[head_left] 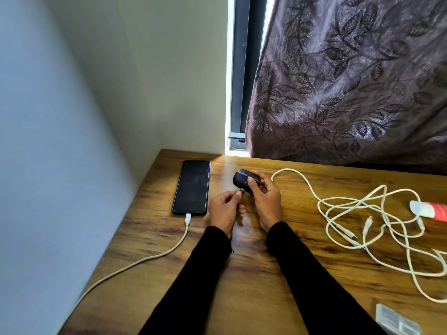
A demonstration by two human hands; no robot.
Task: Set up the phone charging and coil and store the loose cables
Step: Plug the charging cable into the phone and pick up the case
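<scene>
Black case (246,180) gripped in right hand (266,199); left hand (223,209) pinches a plug (242,190) pointing at it. Phone (192,187) lies left on the surface (254,274), lengthwise away, white cable (145,258) in near end. Loose cables (377,221) tangled right.

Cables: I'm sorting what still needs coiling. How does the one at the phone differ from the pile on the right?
The phone cable is plugged into the phone and runs in one line off the table edge. The loose cables lie tangled in loops, plugs free. Both are white.
</scene>
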